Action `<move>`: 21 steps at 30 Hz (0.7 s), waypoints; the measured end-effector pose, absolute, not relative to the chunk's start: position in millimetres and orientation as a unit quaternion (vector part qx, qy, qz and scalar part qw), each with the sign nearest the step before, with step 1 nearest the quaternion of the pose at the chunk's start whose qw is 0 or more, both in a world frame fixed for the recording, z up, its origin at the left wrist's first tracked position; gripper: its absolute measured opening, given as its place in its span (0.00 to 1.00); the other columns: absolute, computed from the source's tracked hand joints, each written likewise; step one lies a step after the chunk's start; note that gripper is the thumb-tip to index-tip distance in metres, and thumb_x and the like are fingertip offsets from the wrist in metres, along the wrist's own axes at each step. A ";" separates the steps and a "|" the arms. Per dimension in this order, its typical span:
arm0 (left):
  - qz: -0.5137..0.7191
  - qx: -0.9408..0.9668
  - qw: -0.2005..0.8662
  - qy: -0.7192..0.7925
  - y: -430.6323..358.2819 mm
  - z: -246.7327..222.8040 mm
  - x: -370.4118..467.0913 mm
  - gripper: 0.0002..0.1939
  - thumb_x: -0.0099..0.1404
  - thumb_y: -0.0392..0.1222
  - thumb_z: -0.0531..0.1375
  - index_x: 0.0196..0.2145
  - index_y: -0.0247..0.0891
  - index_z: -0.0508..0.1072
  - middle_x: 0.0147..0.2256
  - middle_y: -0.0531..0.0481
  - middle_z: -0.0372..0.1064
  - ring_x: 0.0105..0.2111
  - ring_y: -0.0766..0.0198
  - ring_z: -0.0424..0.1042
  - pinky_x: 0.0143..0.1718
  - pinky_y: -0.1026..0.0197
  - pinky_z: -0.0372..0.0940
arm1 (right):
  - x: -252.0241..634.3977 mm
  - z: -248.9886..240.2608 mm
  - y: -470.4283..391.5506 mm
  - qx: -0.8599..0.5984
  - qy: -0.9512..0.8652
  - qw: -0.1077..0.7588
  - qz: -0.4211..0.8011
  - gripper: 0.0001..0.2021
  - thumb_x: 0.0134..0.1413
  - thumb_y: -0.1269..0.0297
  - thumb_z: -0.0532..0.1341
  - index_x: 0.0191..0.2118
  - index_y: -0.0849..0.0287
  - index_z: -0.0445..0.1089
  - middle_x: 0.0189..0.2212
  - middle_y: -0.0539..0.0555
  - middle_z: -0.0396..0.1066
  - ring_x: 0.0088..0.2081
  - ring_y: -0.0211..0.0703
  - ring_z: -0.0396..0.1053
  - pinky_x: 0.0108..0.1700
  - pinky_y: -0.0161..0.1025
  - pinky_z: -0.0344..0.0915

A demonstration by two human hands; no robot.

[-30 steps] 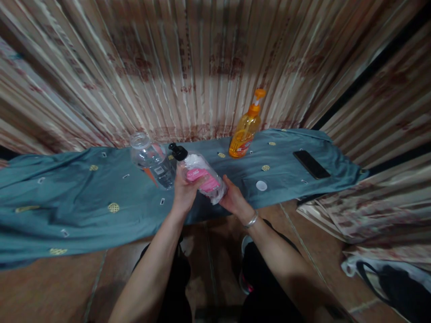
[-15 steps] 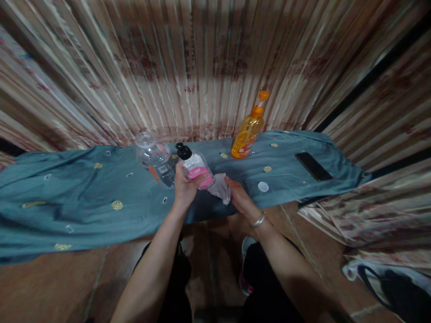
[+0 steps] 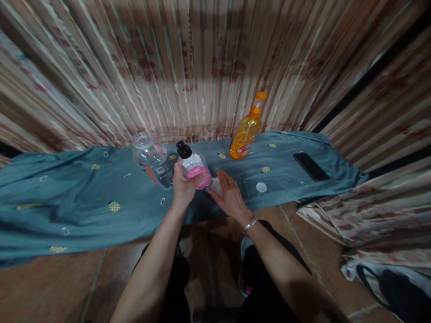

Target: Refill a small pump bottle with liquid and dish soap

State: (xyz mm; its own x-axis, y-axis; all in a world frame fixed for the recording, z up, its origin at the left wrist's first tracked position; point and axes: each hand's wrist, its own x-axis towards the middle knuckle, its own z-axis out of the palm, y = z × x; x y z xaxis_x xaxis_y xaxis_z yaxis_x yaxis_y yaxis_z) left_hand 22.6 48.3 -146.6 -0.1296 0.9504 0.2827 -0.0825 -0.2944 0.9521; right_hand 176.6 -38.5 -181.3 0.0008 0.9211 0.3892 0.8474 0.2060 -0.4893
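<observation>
My left hand (image 3: 184,186) is closed round a clear pump bottle (image 3: 197,169) with a black pump head and a pink-and-white label; the bottle tilts to the left. A pale cloth (image 3: 214,185) is in my right hand (image 3: 230,195), pressed against the lower right side of the bottle, and the fingers partly cover it. Just left of the held bottle stands a clear, wide-mouthed plastic bottle (image 3: 150,152) without a cap. Farther back on the right is an orange pump bottle (image 3: 245,134), part full of orange liquid.
A blue-green patterned cloth (image 3: 134,224) covers the narrow table. On its right part lie a white round lid (image 3: 261,187) and a black phone (image 3: 311,166). A pleated curtain (image 3: 208,67) hangs behind. At the lower right is a dark bag (image 3: 400,291).
My right hand has moved left with the cloth, from beside the bottle to against its lower side. My left hand keeps its hold, and the view has shifted slightly.
</observation>
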 end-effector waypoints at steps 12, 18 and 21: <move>0.585 0.511 0.496 0.388 32.3 -146.5 66.2 0.29 0.50 0.50 0.76 0.42 0.43 0.65 0.41 0.50 0.76 0.41 0.56 0.79 0.47 0.53 0.74 | 169.3 -195.3 -19.3 -0.640 -0.654 0.404 -0.013 0.53 0.62 0.56 0.68 0.79 0.73 0.36 0.75 0.81 0.53 0.76 0.70 0.57 0.73 0.67 0.61; 0.526 0.551 0.553 0.337 15.8 -147.5 94.6 0.30 0.57 0.43 0.71 0.54 0.44 0.65 0.57 0.40 0.76 0.58 0.47 0.77 0.58 0.44 0.74 | 213.0 -183.9 -6.4 -0.643 -0.615 0.454 0.046 0.44 0.55 0.62 0.70 0.73 0.68 0.53 0.65 0.77 0.70 0.66 0.67 0.71 0.65 0.64 0.71; 0.522 0.577 0.546 0.312 22.4 -150.7 102.4 0.24 0.60 0.38 0.65 0.54 0.43 0.67 0.55 0.42 0.76 0.59 0.49 0.76 0.66 0.42 0.68 | 232.6 -172.5 -4.2 -0.663 -0.582 0.460 0.100 0.37 0.51 0.63 0.71 0.67 0.63 0.63 0.59 0.70 0.76 0.61 0.63 0.76 0.60 0.59 0.74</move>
